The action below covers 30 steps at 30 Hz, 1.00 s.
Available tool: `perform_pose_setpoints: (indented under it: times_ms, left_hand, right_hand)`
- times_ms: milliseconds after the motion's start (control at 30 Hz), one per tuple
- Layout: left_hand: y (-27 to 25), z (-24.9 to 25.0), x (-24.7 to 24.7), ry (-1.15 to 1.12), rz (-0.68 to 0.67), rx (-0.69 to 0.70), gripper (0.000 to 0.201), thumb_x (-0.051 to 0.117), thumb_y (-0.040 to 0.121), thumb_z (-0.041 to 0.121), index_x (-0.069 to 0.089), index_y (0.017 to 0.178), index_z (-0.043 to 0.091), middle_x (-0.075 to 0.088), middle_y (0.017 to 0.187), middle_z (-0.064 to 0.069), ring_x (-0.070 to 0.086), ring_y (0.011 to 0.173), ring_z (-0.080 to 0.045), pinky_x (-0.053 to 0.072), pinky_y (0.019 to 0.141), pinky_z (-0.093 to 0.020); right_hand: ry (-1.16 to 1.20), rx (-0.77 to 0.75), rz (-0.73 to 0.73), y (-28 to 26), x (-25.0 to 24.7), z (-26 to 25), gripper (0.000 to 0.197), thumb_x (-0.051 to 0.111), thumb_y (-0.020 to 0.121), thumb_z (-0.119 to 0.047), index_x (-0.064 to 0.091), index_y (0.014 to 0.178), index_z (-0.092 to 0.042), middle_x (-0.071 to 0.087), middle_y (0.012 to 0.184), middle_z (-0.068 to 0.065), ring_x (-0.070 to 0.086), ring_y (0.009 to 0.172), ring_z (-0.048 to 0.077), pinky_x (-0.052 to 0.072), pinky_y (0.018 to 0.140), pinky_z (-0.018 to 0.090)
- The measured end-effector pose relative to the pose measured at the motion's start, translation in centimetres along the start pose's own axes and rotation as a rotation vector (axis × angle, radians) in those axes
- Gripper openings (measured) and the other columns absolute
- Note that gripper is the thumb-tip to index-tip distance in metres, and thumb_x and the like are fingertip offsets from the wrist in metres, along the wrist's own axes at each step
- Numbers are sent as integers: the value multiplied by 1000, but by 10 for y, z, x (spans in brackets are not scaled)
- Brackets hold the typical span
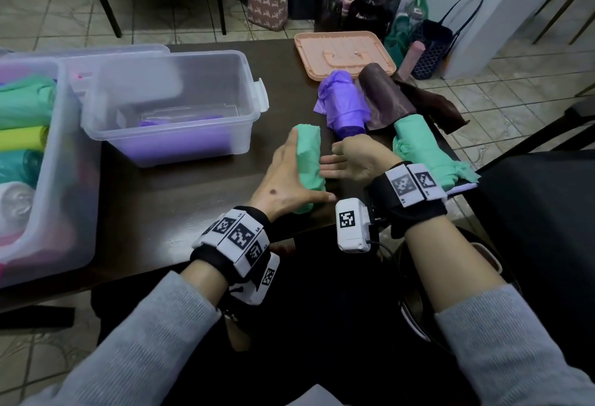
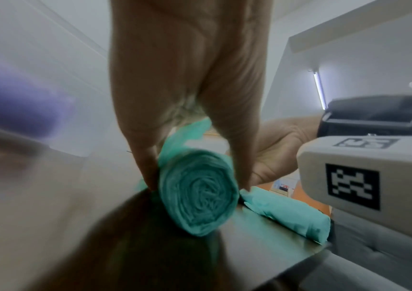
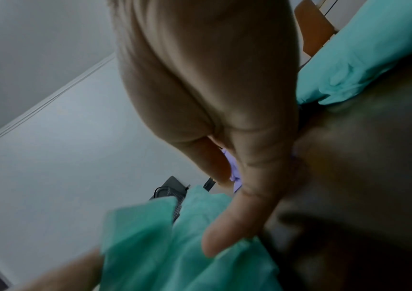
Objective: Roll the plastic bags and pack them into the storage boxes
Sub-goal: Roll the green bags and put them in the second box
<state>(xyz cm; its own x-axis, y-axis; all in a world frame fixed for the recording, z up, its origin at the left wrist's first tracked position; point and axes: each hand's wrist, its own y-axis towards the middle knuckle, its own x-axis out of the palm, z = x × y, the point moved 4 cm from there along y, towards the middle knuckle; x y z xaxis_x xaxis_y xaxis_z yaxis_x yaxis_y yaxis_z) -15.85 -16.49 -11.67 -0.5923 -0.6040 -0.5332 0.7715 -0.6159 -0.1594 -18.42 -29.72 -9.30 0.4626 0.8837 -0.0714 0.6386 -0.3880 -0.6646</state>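
A rolled green plastic bag (image 1: 310, 154) lies on the dark table (image 1: 193, 206), its spiral end facing the left wrist view (image 2: 200, 196). My left hand (image 1: 289, 174) straddles and grips it, with fingers (image 2: 145, 157) on one side and the thumb on the other. My right hand (image 1: 347, 161) is open, palm turned up, its straight fingers (image 3: 237, 216) touching the roll's right side. A clear storage box (image 1: 251, 83) behind the roll holds one purple roll (image 1: 180, 145). A larger clear box (image 1: 64, 180) at the left holds several coloured rolls.
To the right lie a purple bag (image 1: 346, 106), a brown bag (image 1: 383, 96) and a second green bag (image 1: 425, 148). A peach tray (image 1: 344, 51) sits at the table's far edge. Handbags (image 1: 370, 3) stand on the floor beyond.
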Motion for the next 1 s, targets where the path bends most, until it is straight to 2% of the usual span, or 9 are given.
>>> perform_pose_setpoints:
  times_ms: [100,200,300,433,533,667,833,933,1000]
  left_hand:
    - [6,1,-4,96,-11,21,88,74,77,21,22,149,18,28,152,-5,27,139,-18,19,107,-17]
    - [8,2,-11,98,-24,77,59,62,86,13,42,141,22,39,148,-2,38,135,-16,21,104,-12]
    - [11,4,-20,160,138,148,35,53,90,10,61,124,17,57,132,-5,52,123,-23,37,102,-24]
    - [18,-1,-32,95,281,55,18,49,94,16,64,101,8,68,102,-13,60,99,-31,40,79,-28]
    - [20,-6,-36,0,271,13,21,47,95,18,64,104,9,67,104,-12,59,100,-28,40,79,-27]
    - [27,-15,-37,-77,260,-56,22,45,97,18,61,100,3,65,101,-17,59,100,-31,41,78,-30]
    - [31,-16,-36,-187,181,-96,25,51,95,24,56,115,11,62,111,-8,58,106,-25,44,92,-33]
    - [21,-3,-30,-86,31,38,72,76,75,31,40,137,21,48,123,7,48,114,-8,36,100,-23]
    - [18,-1,-21,148,-24,116,89,82,67,29,34,143,24,41,138,5,40,127,-11,31,108,-27]
  right_hand:
    - [-178,-70,2,3,-1,0,37,26,96,-3,49,125,-2,58,100,11,55,68,17,49,61,28]
    - [-300,-193,133,9,-10,-4,27,34,91,2,56,90,-14,54,93,10,47,59,15,41,50,26]
    - [-415,-275,221,13,-17,-4,26,37,86,3,41,71,-18,50,81,10,47,58,20,41,52,27]
    - [-753,-461,252,5,-16,-9,22,44,82,3,58,82,-15,59,88,7,53,82,22,36,67,19]
    - [-848,-615,117,0,-5,-14,35,42,80,9,68,86,-13,68,98,11,61,92,23,35,65,14]
    - [-915,-717,117,5,0,-19,35,52,77,6,66,103,-14,56,106,5,48,88,10,33,76,11]
    - [-946,-676,103,11,-3,-20,51,55,77,7,55,123,-13,49,126,10,50,106,17,37,93,17]
    - [-912,-633,89,12,-4,-21,55,49,78,10,52,130,-10,51,125,8,53,107,17,38,83,9]
    - [-767,-578,63,15,-5,-20,56,45,80,12,47,133,-7,54,123,7,53,105,14,40,81,8]
